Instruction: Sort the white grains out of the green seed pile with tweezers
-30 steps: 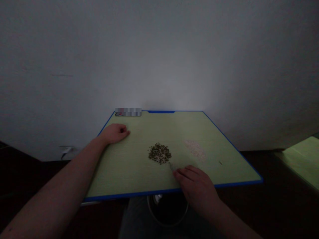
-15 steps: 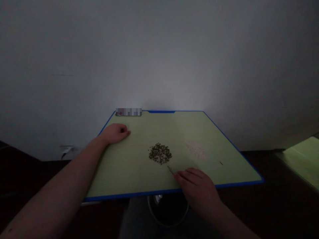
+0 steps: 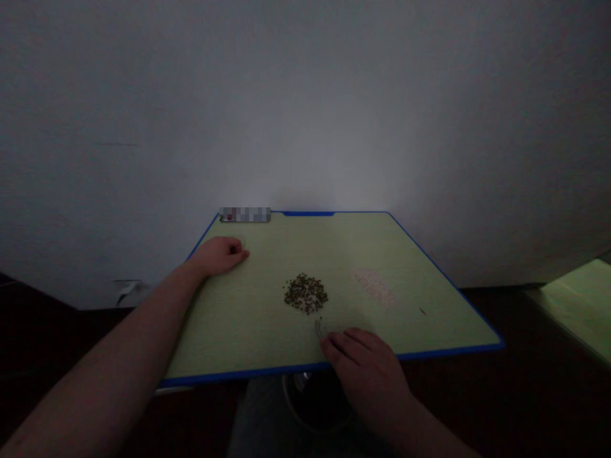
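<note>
A light green desk [image 3: 248, 318] with a blue rim stands against a pale wall. A heap of small dark green beans [image 3: 305, 294] lies at its middle, and a fainter patch of white grains [image 3: 375, 286] to the right of it. My right hand [image 3: 360, 366] rests near the front edge, fingers pinched on thin metal tweezers [image 3: 319, 327] whose tips point at the beans. My left hand [image 3: 220, 254] lies curled on the desk's left side, holding nothing that I can see.
A single dark bean [image 3: 422, 311] sits apart at the right. A round dark container [image 3: 317, 401] is under the front edge. A blurred label [image 3: 245, 215] lies at the far left corner. Another green desk [image 3: 580, 305] shows at the right.
My right hand has slid a little to the left along the front edge, with the tweezers still pointing at the bean heap. My left hand has not moved.
</note>
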Tool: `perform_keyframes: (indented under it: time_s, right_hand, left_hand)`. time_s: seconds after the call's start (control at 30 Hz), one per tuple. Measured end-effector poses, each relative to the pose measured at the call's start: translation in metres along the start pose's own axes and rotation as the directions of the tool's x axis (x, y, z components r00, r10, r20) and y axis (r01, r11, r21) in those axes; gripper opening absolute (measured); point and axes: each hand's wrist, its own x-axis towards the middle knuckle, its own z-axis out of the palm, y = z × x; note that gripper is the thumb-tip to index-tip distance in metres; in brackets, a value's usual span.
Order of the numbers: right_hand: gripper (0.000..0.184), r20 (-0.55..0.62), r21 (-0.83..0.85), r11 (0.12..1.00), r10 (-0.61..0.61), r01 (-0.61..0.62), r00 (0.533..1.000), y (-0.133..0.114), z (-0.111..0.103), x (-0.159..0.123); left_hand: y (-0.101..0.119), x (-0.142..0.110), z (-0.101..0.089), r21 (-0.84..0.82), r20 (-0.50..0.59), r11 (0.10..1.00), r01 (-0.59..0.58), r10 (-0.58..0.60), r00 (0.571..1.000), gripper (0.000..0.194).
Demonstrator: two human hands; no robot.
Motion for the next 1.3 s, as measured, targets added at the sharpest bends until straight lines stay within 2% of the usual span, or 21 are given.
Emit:
perform_keyframes:
  time_s: [0.2, 0.4, 0.7, 0.8, 0.93, 1.0, 1.07, 1.17, 1.3]
  right_hand:
    - [0.035, 0.023, -0.032, 0.998, 0.054, -0.053, 0.998, 0.014, 0.002, -0.010]
    - [0.034, 0.049, -0.025, 0.998, 0.050, -0.049, 0.998, 0.021, 0.001, -0.003]
    - [0.028, 0.020, 0.066, 0.997, -0.044, 0.042, 0.999, 0.019, 0.003, -0.003]
    - [0.030, 0.004, 0.089, 0.995, -0.036, 0.036, 0.999, 0.020, -0.001, -0.004]
    - [0.030, -0.029, 0.052, 0.997, 0.055, -0.054, 0.998, 0.031, -0.013, -0.002]
    - [0.029, -0.062, 0.046, 0.998, 0.048, -0.045, 0.997, 0.034, -0.019, -0.002]
    - [0.029, -0.080, 0.066, 0.998, -0.003, 0.008, 0.997, 0.030, -0.021, -0.004]
    - [0.029, -0.049, 0.095, 0.993, -0.066, 0.071, 0.997, 0.016, -0.017, -0.007]
    - [0.026, -0.003, 0.065, 0.996, -0.054, 0.054, 0.999, 0.005, -0.007, -0.009]
  left_hand:
    - [-0.005, 0.001, 0.003, -0.015, -0.016, 1.000, -0.011, 0.011, 1.000, 0.037]
    - [-0.004, 0.000, 0.003, -0.015, -0.014, 1.000, -0.004, 0.004, 1.000, 0.037]
    - [-0.004, 0.001, 0.003, -0.001, -0.007, 1.000, -0.002, 0.002, 1.000, 0.039]
    - [-0.004, 0.001, 0.003, 0.006, -0.007, 1.000, -0.005, 0.005, 1.000, 0.039]
    - [-0.004, 0.001, 0.003, -0.001, -0.014, 1.000, -0.008, 0.008, 1.000, 0.039]
    - [-0.005, 0.002, 0.004, -0.003, -0.018, 1.000, -0.011, 0.011, 1.000, 0.038]
    - [-0.006, 0.002, 0.004, -0.002, -0.017, 1.000, -0.014, 0.014, 1.000, 0.038]
    - [-0.007, 0.003, 0.006, 0.002, -0.016, 1.000, -0.019, 0.019, 1.000, 0.038]
    - [-0.007, 0.002, 0.005, 0.000, -0.017, 1.000, -0.015, 0.015, 1.000, 0.038]
